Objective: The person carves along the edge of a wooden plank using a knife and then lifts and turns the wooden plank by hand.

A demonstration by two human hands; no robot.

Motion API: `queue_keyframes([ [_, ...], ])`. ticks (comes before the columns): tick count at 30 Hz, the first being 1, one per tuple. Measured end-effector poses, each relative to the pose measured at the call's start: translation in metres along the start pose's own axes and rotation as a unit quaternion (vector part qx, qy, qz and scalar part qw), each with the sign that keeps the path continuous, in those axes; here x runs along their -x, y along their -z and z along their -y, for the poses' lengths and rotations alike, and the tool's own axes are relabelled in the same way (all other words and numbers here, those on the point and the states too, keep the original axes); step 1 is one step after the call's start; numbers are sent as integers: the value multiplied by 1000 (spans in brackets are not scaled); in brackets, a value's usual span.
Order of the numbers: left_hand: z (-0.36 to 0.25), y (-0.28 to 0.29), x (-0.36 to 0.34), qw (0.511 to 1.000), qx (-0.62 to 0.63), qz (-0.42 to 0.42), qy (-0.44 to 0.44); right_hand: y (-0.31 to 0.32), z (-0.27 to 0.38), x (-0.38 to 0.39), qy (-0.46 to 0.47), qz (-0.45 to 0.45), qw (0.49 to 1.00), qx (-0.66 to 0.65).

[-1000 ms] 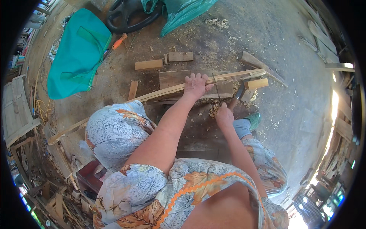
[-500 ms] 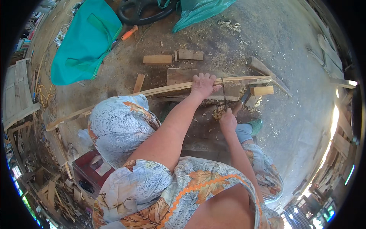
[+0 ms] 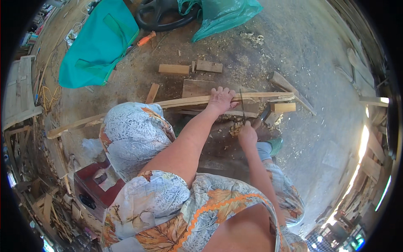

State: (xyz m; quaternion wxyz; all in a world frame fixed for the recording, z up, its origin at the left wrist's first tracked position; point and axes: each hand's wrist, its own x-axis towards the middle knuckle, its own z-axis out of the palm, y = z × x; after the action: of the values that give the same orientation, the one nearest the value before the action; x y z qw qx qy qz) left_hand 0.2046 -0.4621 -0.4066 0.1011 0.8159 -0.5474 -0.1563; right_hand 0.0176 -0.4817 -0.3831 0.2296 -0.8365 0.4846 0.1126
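Shifted slightly forward, the right hand (image 3: pixel 247 135) grips one thin blade (image 3: pixel 242 108), the left hand (image 3: pixel 220 101) one wooden strip (image 3: pixel 184 101).

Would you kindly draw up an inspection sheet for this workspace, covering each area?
Surface: floor, strewn with shavings.
Job's things: long wooden strip over a flat board; thin dark blade crossing the strip.
Clutter: green cloth bag, steering wheel, plastic bag, orange-handled tool, small wood blocks.
Hands: left hand lies over the strip; right hand holds the blade's near end.
Cables: white cord beside the cloth bag; yellow cord at far left.
Surroundings: scrap wood lower left, more along the right.
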Motion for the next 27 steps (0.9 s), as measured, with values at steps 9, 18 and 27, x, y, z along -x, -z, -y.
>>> queue_keyframes([
  [9,-4,8,-6,1000,21,17,4,9,14,-21,3,-22,999,-26],
  [18,1,4,-5,999,27,23,-5,-13,-4,11,-60,-10,998,-22],
  [27,-1,1,-4,1000,21,13,-1,8,18,-46,10,-32,999,-8],
])
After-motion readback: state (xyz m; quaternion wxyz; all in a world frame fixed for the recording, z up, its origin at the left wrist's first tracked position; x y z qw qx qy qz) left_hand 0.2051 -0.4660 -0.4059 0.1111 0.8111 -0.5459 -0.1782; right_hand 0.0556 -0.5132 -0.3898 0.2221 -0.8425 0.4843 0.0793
